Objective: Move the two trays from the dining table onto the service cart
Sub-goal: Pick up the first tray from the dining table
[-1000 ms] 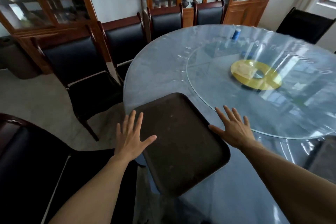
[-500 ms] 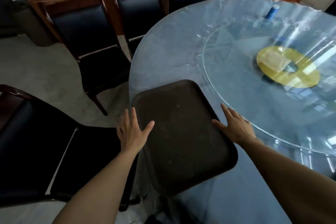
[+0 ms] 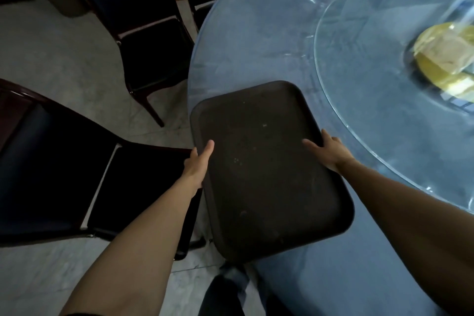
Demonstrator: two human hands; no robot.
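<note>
A dark brown rectangular tray (image 3: 261, 169) lies at the near edge of the round glass-topped dining table (image 3: 256, 41), its left and near sides hanging over the rim. My left hand (image 3: 198, 164) grips the tray's left long edge, thumb on top and fingers hidden under it. My right hand (image 3: 329, 152) holds the right long edge, thumb resting on the tray's surface. Only one tray is in view; the service cart is out of sight.
A glass turntable (image 3: 384, 79) with a yellow disc and a beige block (image 3: 446, 55) on it sits at the right. Black-seated wooden chairs stand at the left (image 3: 59, 169) and behind (image 3: 151, 51). Grey floor (image 3: 64, 59) lies between them.
Both hands went from open and hovering beside the tray to closed on its two long edges. The camera has tilted down and moved closer to the tray.
</note>
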